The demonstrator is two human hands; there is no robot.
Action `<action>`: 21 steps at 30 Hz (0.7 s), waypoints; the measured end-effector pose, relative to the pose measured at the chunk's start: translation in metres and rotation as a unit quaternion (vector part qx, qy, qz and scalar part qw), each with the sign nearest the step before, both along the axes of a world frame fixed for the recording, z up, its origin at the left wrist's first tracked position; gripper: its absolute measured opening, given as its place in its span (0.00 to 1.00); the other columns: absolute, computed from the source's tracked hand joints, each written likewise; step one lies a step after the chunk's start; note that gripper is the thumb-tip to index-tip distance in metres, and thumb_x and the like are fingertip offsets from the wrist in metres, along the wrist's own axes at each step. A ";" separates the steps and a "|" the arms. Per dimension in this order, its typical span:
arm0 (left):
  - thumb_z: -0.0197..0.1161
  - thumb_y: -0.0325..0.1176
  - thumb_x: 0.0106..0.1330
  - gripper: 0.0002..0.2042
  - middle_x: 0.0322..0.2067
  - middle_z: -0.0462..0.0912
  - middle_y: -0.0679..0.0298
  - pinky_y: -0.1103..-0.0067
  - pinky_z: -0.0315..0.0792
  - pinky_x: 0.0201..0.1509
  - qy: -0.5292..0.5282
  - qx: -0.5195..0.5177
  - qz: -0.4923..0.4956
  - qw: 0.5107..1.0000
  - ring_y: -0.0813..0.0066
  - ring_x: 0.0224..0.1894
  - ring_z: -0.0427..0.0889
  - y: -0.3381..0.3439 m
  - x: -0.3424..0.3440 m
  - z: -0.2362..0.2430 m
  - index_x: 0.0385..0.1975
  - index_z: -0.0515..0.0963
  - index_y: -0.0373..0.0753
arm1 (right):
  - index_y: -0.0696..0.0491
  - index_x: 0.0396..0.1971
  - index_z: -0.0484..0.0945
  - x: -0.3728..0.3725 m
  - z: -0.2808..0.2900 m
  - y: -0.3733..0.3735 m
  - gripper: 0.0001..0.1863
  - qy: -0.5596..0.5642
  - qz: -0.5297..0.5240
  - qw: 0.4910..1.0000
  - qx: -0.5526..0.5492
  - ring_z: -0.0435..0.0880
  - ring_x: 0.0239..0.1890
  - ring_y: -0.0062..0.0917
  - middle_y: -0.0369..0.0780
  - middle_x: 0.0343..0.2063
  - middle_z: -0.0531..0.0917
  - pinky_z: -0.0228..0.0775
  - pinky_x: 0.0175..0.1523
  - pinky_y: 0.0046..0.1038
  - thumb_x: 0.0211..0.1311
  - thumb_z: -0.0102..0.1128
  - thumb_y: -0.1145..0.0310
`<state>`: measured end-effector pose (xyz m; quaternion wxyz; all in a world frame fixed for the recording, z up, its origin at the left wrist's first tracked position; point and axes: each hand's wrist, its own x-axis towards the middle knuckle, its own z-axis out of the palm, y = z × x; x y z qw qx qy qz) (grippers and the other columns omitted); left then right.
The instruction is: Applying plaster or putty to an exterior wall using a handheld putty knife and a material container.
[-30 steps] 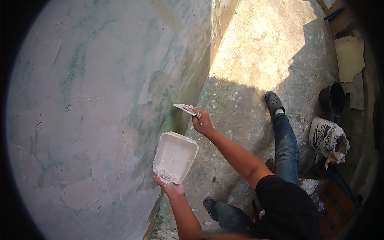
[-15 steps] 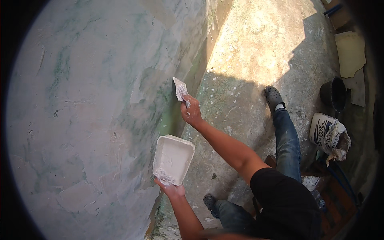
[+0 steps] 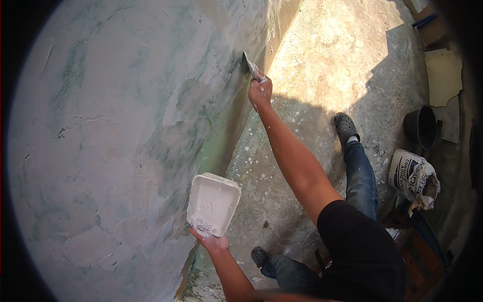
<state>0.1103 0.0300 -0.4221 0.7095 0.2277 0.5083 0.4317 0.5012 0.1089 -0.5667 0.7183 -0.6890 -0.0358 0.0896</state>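
My right hand (image 3: pixel 260 91) grips a putty knife (image 3: pixel 247 63) smeared with white paste, its blade at the patchy grey-green plastered wall (image 3: pixel 110 126), high up near where a shaded lower band begins. My left hand (image 3: pixel 211 239) holds a white square tray (image 3: pixel 214 201) from its lower edge; white paste coats the tray's inside and is heaped near my fingers. Both forearms reach in from the bottom of the head view.
The stained concrete floor (image 3: pixel 327 65) runs alongside the wall, partly sunlit. At the right stand a black bucket (image 3: pixel 420 128) and an open white sack (image 3: pixel 405 171), near board pieces (image 3: pixel 443 75) and a wooden pallet (image 3: pixel 417 259). My clog-shod feet (image 3: pixel 346 128) are on the floor.
My right hand has moved up along the wall with the knife, away from the tray, and the blade has turned more edge-on. My left hand and tray have shifted slightly left and down.
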 end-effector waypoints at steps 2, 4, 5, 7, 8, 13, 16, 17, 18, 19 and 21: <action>0.39 0.54 0.71 0.28 0.64 0.63 0.62 0.66 0.58 0.69 -0.012 -0.011 0.001 1.000 0.63 0.65 0.63 -0.006 0.011 -0.010 0.64 0.59 0.42 | 0.62 0.42 0.77 -0.028 -0.031 -0.011 0.18 -0.055 -0.003 0.998 -0.021 0.80 0.41 0.41 0.51 0.36 0.81 0.68 0.50 0.36 0.49 0.48 0.77; 0.40 0.53 0.71 0.28 0.64 0.63 0.61 0.67 0.57 0.70 -0.016 -0.009 -0.005 1.000 0.62 0.65 0.62 -0.008 0.015 -0.014 0.65 0.59 0.41 | 0.59 0.41 0.73 -0.073 -0.051 -0.025 0.16 -0.128 0.058 0.988 -0.064 0.75 0.47 0.46 0.51 0.44 0.77 0.63 0.56 0.41 0.49 0.51 0.79; 0.40 0.53 0.71 0.28 0.64 0.63 0.61 0.67 0.57 0.70 -0.006 -0.007 0.001 1.000 0.62 0.65 0.62 -0.004 0.006 -0.011 0.65 0.59 0.41 | 0.59 0.44 0.71 -0.124 -0.038 -0.021 0.19 -0.239 -0.028 0.967 -0.082 0.76 0.46 0.47 0.52 0.43 0.77 0.65 0.55 0.41 0.48 0.52 0.81; 0.41 0.52 0.71 0.27 0.63 0.64 0.62 0.67 0.57 0.69 0.001 -0.014 0.010 1.000 0.63 0.65 0.63 -0.007 0.012 -0.008 0.64 0.60 0.42 | 0.57 0.44 0.70 -0.165 -0.036 -0.034 0.23 -0.267 0.011 0.963 -0.044 0.76 0.46 0.46 0.52 0.41 0.76 0.68 0.52 0.43 0.43 0.52 0.87; 0.41 0.52 0.71 0.27 0.63 0.64 0.62 0.67 0.57 0.69 0.009 -0.017 0.015 1.000 0.63 0.65 0.63 -0.006 0.008 -0.004 0.64 0.60 0.42 | 0.57 0.43 0.70 -0.182 -0.028 -0.040 0.22 -0.195 0.108 0.974 0.040 0.78 0.42 0.47 0.50 0.37 0.78 0.69 0.50 0.43 0.43 0.52 0.87; 0.42 0.51 0.71 0.26 0.62 0.66 0.62 0.69 0.60 0.68 0.046 -0.039 0.056 0.997 0.65 0.63 0.65 -0.008 0.024 0.029 0.62 0.63 0.42 | 0.61 0.35 0.78 -0.174 -0.018 -0.077 0.11 -0.124 0.102 0.986 -0.044 0.80 0.31 0.38 0.47 0.28 0.80 0.71 0.43 0.31 0.50 0.54 0.80; 0.43 0.51 0.71 0.26 0.62 0.65 0.62 0.69 0.60 0.68 0.041 -0.038 0.074 0.996 0.64 0.64 0.65 -0.008 0.008 0.041 0.62 0.63 0.42 | 0.62 0.42 0.79 -0.129 0.034 -0.079 0.13 0.172 0.092 0.979 -0.057 0.79 0.33 0.32 0.46 0.32 0.81 0.69 0.42 0.28 0.58 0.51 0.76; 0.43 0.51 0.71 0.26 0.62 0.65 0.62 0.69 0.60 0.68 0.031 -0.034 0.077 0.996 0.64 0.64 0.65 -0.011 0.007 0.034 0.62 0.63 0.42 | 0.62 0.42 0.79 -0.118 0.028 -0.073 0.13 0.162 0.096 0.981 -0.054 0.79 0.33 0.32 0.46 0.32 0.81 0.69 0.42 0.28 0.58 0.51 0.76; 0.43 0.51 0.71 0.26 0.63 0.65 0.62 0.69 0.59 0.68 0.015 -0.041 0.077 0.996 0.64 0.64 0.64 -0.013 0.004 0.030 0.62 0.62 0.42 | 0.62 0.42 0.78 -0.110 0.020 -0.067 0.13 0.157 0.021 0.986 -0.049 0.79 0.34 0.32 0.46 0.33 0.81 0.68 0.42 0.29 0.59 0.51 0.75; 0.42 0.51 0.71 0.26 0.63 0.64 0.62 0.69 0.59 0.68 0.000 -0.047 0.078 0.996 0.64 0.64 0.64 -0.014 0.001 0.027 0.63 0.61 0.42 | 0.61 0.41 0.78 -0.104 0.014 -0.060 0.12 0.151 -0.053 0.986 -0.041 0.78 0.34 0.32 0.46 0.33 0.80 0.68 0.42 0.31 0.61 0.50 0.75; 0.42 0.51 0.71 0.26 0.64 0.63 0.62 0.69 0.59 0.69 -0.003 -0.043 0.088 0.995 0.64 0.65 0.63 -0.021 -0.007 0.021 0.64 0.60 0.42 | 0.62 0.41 0.78 -0.102 0.010 -0.039 0.12 0.117 -0.042 0.992 -0.023 0.79 0.35 0.35 0.48 0.33 0.80 0.68 0.43 0.32 0.59 0.51 0.75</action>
